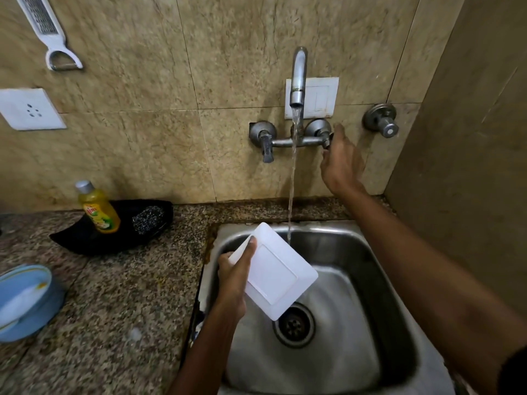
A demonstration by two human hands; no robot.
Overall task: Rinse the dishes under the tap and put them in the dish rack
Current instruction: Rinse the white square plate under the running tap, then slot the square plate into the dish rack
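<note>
White square plate [273, 276] tilted over the steel sink [379, 269], held above the drain [294, 325], its far corner just beside the falling water stream [292, 178]. Gripped at its left edge by the left hand [232, 276], thumb across the rim, fingers curled behind. Right hand [340, 159] reached up to the right tap handle [325, 136], fingers at the knob; whether clasped round it, cannot tell. Tap spout [298, 78] running. On the granite counter [119, 295] to the left: yellow dish soap bottle [98, 208] and steel scrubber [148, 218] in a black tray [85, 238], blue bowls [25, 300] at the edge
</note>
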